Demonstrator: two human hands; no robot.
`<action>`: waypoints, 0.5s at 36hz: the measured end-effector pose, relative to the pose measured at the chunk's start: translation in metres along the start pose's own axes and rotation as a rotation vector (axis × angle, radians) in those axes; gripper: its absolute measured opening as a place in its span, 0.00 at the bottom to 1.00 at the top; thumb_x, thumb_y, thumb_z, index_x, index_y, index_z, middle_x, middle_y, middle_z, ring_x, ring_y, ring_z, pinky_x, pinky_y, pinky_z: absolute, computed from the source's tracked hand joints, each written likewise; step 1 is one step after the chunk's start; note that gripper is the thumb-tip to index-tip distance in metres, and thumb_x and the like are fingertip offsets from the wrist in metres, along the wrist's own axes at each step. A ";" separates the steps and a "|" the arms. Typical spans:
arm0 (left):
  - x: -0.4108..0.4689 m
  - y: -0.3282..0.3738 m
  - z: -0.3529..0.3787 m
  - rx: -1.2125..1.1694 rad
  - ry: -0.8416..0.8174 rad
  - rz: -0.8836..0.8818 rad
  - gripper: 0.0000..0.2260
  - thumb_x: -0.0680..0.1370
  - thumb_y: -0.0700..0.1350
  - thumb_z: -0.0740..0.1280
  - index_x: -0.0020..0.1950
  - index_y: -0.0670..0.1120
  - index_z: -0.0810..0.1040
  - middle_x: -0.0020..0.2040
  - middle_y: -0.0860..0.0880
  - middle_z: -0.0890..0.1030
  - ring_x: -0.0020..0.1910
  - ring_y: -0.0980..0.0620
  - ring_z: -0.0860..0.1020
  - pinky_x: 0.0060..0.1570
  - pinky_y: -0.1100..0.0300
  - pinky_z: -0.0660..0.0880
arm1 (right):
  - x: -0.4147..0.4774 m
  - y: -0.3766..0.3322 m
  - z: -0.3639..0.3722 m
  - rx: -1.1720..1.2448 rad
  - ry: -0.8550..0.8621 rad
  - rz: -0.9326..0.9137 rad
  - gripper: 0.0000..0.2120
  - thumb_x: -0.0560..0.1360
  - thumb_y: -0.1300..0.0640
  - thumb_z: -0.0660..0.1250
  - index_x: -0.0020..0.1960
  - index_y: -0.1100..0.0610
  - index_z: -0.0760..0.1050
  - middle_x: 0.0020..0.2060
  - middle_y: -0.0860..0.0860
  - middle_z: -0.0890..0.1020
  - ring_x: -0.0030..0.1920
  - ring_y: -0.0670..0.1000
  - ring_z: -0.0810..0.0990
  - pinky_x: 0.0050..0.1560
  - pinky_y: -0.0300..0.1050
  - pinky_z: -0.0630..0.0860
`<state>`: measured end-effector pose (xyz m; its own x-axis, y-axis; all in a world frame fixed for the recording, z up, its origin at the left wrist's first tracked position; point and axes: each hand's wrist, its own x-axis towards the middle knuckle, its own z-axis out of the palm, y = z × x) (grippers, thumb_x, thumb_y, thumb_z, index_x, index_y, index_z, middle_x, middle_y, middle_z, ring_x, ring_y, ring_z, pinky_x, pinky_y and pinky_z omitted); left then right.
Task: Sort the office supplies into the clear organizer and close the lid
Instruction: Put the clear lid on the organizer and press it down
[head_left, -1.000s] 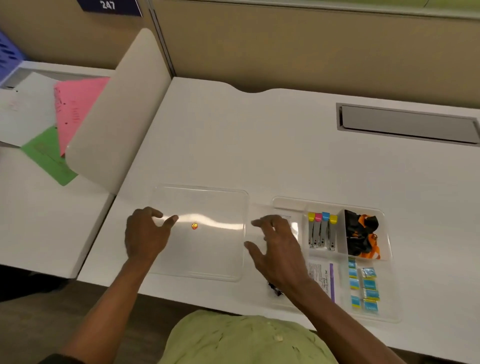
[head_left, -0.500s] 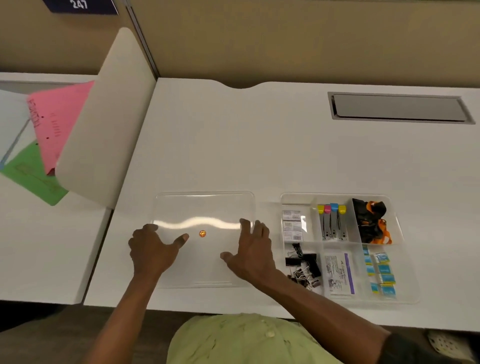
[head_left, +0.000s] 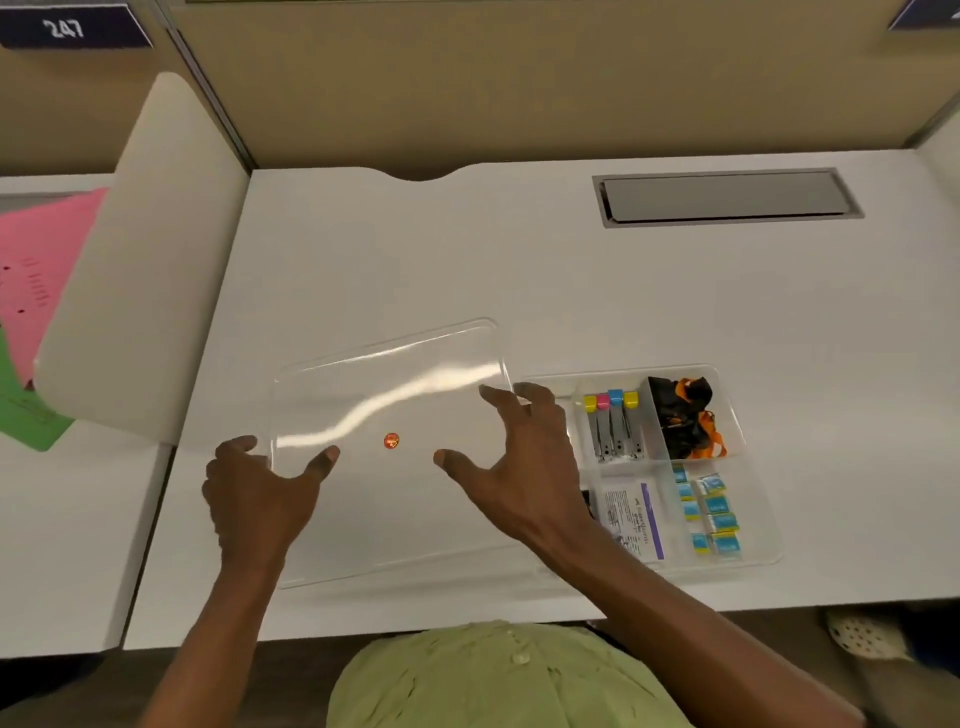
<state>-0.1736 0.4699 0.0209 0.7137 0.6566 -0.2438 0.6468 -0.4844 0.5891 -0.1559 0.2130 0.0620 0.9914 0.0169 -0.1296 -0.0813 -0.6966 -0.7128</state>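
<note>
Between the two hands sits the clear lid (head_left: 395, 452), tilted, its far right corner raised and its near edge low over the white desk (head_left: 467, 270); the left hand (head_left: 260, 499) grips the lid's left edge, thumb on top of the plastic and fingers curled around the rim; the right hand (head_left: 524, 467) is spread over the lid's right side, thumb on the top surface and fingers reaching past the right edge, though whether those fingers hook under the edge cannot be told; a small orange sticker (head_left: 391, 440) marks the lid midway between the two thumbs. Just right of the right hand lies the clear organizer (head_left: 763, 540), uncovered, on the desk; its far compartments hold staple removers with coloured caps (head_left: 613, 423) and a black and orange lanyard bundle (head_left: 683, 421); its near compartments hold a white and purple packet (head_left: 634, 519) and small blue boxes (head_left: 714, 514); the right wrist hides the compartments on the organizer's left side. Beyond the organizer a grey cable hatch (head_left: 727, 197) is set into the desk. Left of the left hand stands a beige divider panel (head_left: 140, 270), with pink paper (head_left: 41, 270) and green paper (head_left: 26, 421) on the next desk behind it.
</note>
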 end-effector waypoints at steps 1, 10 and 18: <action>-0.007 0.007 0.003 -0.007 -0.010 0.007 0.42 0.68 0.60 0.82 0.74 0.42 0.70 0.66 0.40 0.78 0.70 0.38 0.74 0.67 0.37 0.74 | -0.001 0.004 -0.009 -0.008 0.034 -0.007 0.40 0.67 0.34 0.73 0.75 0.46 0.67 0.74 0.52 0.64 0.73 0.54 0.63 0.70 0.56 0.69; -0.076 0.067 0.058 0.004 -0.122 0.136 0.36 0.69 0.58 0.82 0.71 0.44 0.77 0.62 0.45 0.77 0.63 0.43 0.78 0.62 0.43 0.78 | -0.014 0.090 -0.089 -0.079 0.188 -0.016 0.34 0.67 0.35 0.74 0.69 0.46 0.73 0.73 0.52 0.67 0.75 0.53 0.63 0.69 0.50 0.67; -0.136 0.102 0.108 0.003 -0.230 0.247 0.35 0.70 0.58 0.81 0.72 0.44 0.76 0.63 0.46 0.75 0.58 0.46 0.80 0.57 0.50 0.79 | -0.032 0.176 -0.144 -0.137 0.178 0.036 0.36 0.66 0.34 0.75 0.70 0.43 0.71 0.74 0.50 0.65 0.71 0.53 0.65 0.58 0.45 0.71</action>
<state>-0.1758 0.2689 0.0310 0.8908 0.3716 -0.2615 0.4471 -0.6148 0.6497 -0.1872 -0.0132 0.0397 0.9915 -0.1282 -0.0213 -0.1146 -0.7854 -0.6083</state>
